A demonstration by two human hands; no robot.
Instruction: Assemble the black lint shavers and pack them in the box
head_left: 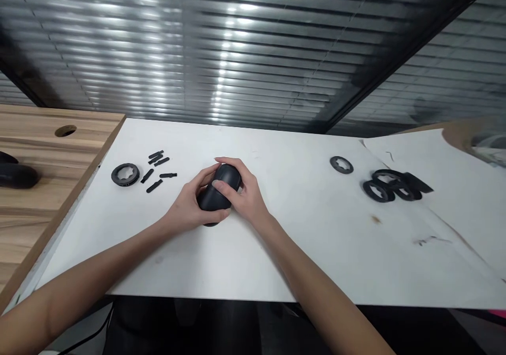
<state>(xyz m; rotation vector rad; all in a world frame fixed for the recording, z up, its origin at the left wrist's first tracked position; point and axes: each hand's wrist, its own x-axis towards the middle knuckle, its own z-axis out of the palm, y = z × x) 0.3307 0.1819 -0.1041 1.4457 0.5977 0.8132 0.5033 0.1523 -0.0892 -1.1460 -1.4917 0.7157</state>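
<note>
White-topped bench point(276, 255): a black capsule-shaped case point(226, 178) sits between both hands, left hand point(187, 204) lower, right hand point(245, 194) upper, fingers curled and pressed on its shell; maintain this even wrap. Left of the left fingers lie black strips point(155, 186) and a black ring point(125, 174); right of the right fingers, overlapping black rings point(378, 191), apparently notched.

- Bright, even light across the white sheet point(276, 249)
- Streaky glare on the ribbed far panel point(233, 44)
- Soft, faint shadow beneath the black case point(219, 194)
- Wide-angle bowing toward the edges, with softer focus there
</note>
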